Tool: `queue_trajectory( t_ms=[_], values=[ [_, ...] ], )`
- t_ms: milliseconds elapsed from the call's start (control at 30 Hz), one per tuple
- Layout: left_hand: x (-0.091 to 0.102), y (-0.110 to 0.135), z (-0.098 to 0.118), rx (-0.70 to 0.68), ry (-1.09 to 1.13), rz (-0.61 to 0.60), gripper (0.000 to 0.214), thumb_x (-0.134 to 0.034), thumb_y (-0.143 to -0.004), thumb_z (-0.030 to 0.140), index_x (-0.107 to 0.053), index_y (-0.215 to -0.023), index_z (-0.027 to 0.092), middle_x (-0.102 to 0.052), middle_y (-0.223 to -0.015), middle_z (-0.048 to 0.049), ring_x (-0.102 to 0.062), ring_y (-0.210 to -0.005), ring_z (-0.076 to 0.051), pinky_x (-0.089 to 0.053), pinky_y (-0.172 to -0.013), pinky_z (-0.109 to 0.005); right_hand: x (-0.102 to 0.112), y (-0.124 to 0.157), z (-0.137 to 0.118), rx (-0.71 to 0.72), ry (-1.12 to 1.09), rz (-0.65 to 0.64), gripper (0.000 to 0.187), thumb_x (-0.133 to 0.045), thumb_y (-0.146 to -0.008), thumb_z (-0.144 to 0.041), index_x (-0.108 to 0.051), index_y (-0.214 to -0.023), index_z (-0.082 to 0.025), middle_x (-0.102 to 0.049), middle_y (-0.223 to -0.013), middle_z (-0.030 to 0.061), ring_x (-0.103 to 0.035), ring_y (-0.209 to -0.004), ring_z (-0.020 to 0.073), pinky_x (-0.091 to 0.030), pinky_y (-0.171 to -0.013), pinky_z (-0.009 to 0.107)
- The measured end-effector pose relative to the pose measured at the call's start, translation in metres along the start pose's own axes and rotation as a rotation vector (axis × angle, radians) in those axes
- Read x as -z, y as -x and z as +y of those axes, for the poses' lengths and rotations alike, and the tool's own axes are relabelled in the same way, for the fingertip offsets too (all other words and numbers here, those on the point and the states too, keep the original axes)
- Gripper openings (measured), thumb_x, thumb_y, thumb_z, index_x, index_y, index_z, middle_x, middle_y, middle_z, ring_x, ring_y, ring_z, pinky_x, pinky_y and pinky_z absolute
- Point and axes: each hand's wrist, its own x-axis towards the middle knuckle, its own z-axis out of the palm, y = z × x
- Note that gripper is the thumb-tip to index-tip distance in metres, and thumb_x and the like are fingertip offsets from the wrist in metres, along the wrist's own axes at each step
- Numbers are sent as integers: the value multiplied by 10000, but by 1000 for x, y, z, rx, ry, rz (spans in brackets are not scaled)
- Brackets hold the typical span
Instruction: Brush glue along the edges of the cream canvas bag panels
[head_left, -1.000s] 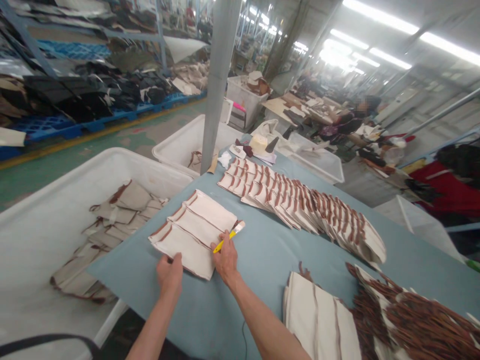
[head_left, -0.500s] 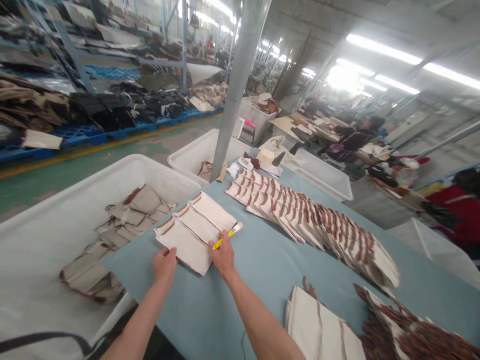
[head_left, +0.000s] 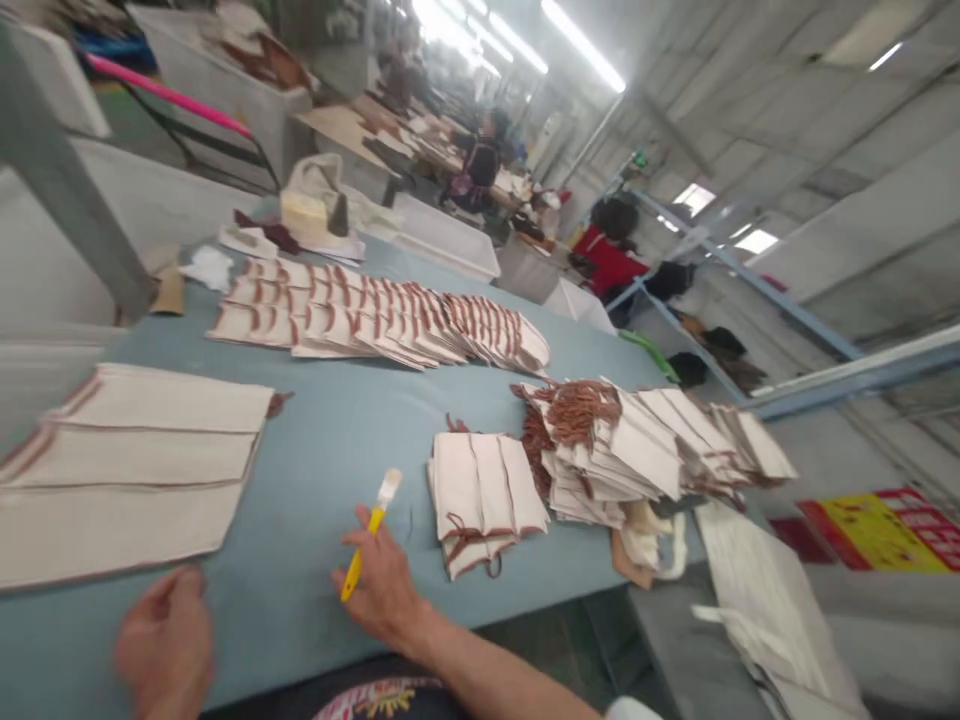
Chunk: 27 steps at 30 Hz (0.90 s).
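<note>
My right hand (head_left: 386, 585) holds a paint brush (head_left: 373, 537) with a yellow handle and pale bristles, over the blue-grey table covering. Just right of it lies a small stack of cream fabric pieces (head_left: 487, 485) with brown trim and cords. My left hand (head_left: 166, 635), a little blurred, is closed near the table's front edge, with nothing visible in its fingers. Its fingertips are close to the lower edge of a flat cream fabric panel (head_left: 142, 455) with brown seams; whether they touch it I cannot tell.
A long overlapping row of cream, brown-trimmed pieces (head_left: 375, 315) runs along the table's far side. More stacks with brown cords (head_left: 585, 410) lie to the right. A metal post (head_left: 75, 190) stands at the left, white bins (head_left: 442, 235) beyond, and a person (head_left: 480, 165) farther back.
The view has swung right. My left hand has left the fabric panel's edge, and my right hand has moved away from the panel with the brush, towards the small stack.
</note>
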Motion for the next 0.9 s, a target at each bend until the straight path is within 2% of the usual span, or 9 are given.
queue_trajectory(
  t_ms=[100, 233, 400, 467, 567, 633, 733, 800, 900],
  values=[
    [-26, 35, 1, -42, -192, -163, 254, -763, -1036, 432, -768, -1094, 184, -775, -1081, -52, -739, -1071, -271, -588, -1055, -537, 43, 61, 25, -152, 69, 109, 531, -867, -822, -133, -659, -1301, -231, -656, -1617, 212, -671, -1486, 367, -610, -1189, 540],
    [-82, 87, 2, -191, -297, -439, 295, -746, -1045, 478, -759, -1031, 184, -780, -972, -31, -753, -925, -233, -616, -959, -470, 100, 131, 56, -308, 132, 265, 459, -780, -846, -95, -665, -1265, -246, -687, -1586, 199, -699, -1456, 352, -639, -1152, 519],
    [-152, 178, 6, -443, -320, -831, 455, -655, -1049, 634, -767, -1026, 193, -817, -940, -43, -785, -855, -239, -646, -872, -434, 162, 182, 85, -374, 194, 357, 392, -721, -895, -119, -644, -1253, -258, -700, -1571, 202, -730, -1418, 344, -674, -1096, 496],
    [-176, 216, 12, -591, -323, -908, 447, -645, -1034, 610, -774, -1178, 206, -841, -1137, -103, -795, -1051, -292, -631, -1005, -483, 184, 192, 95, -382, 207, 375, 381, -716, -914, -132, -634, -1265, -256, -689, -1582, 213, -726, -1423, 344, -677, -1092, 495],
    [-212, 254, 23, -812, -353, -898, 495, -663, -994, 518, -726, -1374, 206, -698, -1536, -203, -583, -1482, -397, -392, -1311, -590, 213, 203, 110, -383, 206, 414, 359, -714, -932, -142, -637, -1266, -250, -694, -1573, 218, -727, -1423, 338, -677, -1093, 493],
    [-234, 261, 29, -906, -389, -894, 468, -695, -963, 453, -735, -1347, 189, -622, -1625, -234, -490, -1547, -447, -310, -1340, -649, 229, 209, 119, -385, 193, 431, 351, -723, -929, -145, -648, -1256, -249, -709, -1555, 213, -737, -1409, 334, -678, -1091, 489],
    [-257, 251, 36, -986, -441, -913, 342, -697, -975, 417, -771, -1230, 202, -679, -1550, -220, -554, -1470, -431, -365, -1290, -671, 244, 216, 132, -373, 159, 434, 348, -727, -930, -146, -656, -1254, -248, -717, -1545, 205, -763, -1370, 322, -678, -1094, 474],
    [-263, 238, 41, -1015, -460, -929, 347, -681, -1013, 484, -776, -1189, 200, -746, -1427, -179, -639, -1368, -375, -445, -1230, -635, 251, 217, 140, -340, 131, 420, 336, -716, -939, -147, -652, -1254, -244, -728, -1531, 205, -786, -1331, 312, -682, -1086, 462],
    [-260, 225, 50, -1027, -459, -924, 450, -645, -1030, 607, -777, -1177, 203, -799, -1281, -136, -716, -1235, -315, -530, -1145, -572, 262, 208, 146, -276, 80, 389, 301, -707, -959, -154, -650, -1239, -248, -761, -1486, 196, -811, -1282, 299, -691, -1061, 448]
  ],
)
